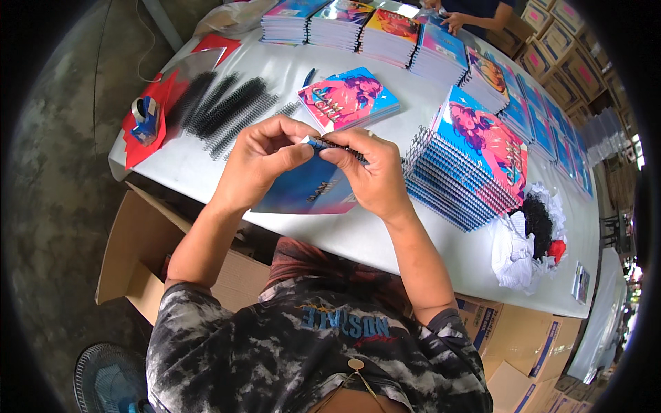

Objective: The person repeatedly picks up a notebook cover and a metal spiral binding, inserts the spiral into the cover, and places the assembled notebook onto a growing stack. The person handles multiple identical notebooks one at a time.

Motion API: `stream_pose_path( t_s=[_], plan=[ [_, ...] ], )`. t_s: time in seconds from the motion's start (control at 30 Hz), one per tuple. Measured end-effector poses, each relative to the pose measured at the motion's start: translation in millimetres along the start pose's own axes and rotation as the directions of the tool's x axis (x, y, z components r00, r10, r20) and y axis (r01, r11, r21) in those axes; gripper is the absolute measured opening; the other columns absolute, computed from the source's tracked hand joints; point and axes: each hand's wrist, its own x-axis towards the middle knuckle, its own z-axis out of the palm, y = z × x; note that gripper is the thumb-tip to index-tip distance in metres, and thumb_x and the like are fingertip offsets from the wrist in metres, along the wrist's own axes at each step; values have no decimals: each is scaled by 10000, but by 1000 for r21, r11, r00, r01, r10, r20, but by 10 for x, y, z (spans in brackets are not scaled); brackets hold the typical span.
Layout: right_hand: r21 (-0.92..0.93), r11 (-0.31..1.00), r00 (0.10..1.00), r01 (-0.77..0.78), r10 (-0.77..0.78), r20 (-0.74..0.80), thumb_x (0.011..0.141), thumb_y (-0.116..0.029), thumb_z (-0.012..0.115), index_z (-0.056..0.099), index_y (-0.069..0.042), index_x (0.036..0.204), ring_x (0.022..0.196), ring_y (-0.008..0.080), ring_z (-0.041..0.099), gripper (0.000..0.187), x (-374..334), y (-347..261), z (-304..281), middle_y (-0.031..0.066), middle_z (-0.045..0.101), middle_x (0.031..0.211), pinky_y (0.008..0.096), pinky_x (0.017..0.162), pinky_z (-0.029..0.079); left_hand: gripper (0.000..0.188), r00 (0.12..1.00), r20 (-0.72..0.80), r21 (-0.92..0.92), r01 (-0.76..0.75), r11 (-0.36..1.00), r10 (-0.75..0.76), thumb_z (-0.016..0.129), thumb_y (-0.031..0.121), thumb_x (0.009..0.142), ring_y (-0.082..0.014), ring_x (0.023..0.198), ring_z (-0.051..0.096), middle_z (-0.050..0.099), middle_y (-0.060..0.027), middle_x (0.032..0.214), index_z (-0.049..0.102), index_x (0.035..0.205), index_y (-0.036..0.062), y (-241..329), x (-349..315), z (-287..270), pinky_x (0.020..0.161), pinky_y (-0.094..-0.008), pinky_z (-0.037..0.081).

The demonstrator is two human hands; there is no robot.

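Over the near edge of the table, both my hands hold a notebook [292, 193] with a blue and pink cover, its edge tilted up. My left hand [265, 158] pinches the notebook's upper edge between thumb and fingers. At that same edge, my right hand [375, 172] is closed on a black spiral coil [357, 154]. How far the coil runs through the holes is hidden by my fingers. Just beyond my hands lies a small pile of illustrated notebooks [351, 96]. Right of my right hand rises a tall stack of spiral-bound notebooks [475, 144].
Loose black coils [231, 110] lie left on the white table [420, 251], beside a blue tape dispenser [146, 120] on red sheets. Notebook stacks [389, 38] line the far side, near another person's hand [454, 23]. Crumpled paper [513, 251] sits right; an open carton [141, 255] stands below left.
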Motion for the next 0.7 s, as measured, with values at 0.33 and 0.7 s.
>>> stream_pose_path(
  t_s=[0.33, 0.7],
  plan=[
    [-40, 992, 980, 118, -123, -156, 660, 11, 725, 634, -37, 847, 714, 238, 612, 213, -34, 99, 90, 82, 643, 768, 317, 649, 471, 96, 991, 131, 191, 12, 981, -38, 535, -29, 694, -46, 774, 494, 512, 15, 798, 545, 772, 26, 275, 211, 115, 694, -187, 407],
    [143, 970, 662, -197, 239, -711, 851, -221, 609, 531, -47, 1163, 1111, 192, 440, 366, -749, 566, 83, 70, 498, 1199, 338, 950, 311, 187, 937, -143, 736, -115, 667, 319, 635, 51, 809, -55, 678, 462, 547, -4, 770, 582, 984, 14, 15, -80, 115, 586, -189, 361]
  ],
)
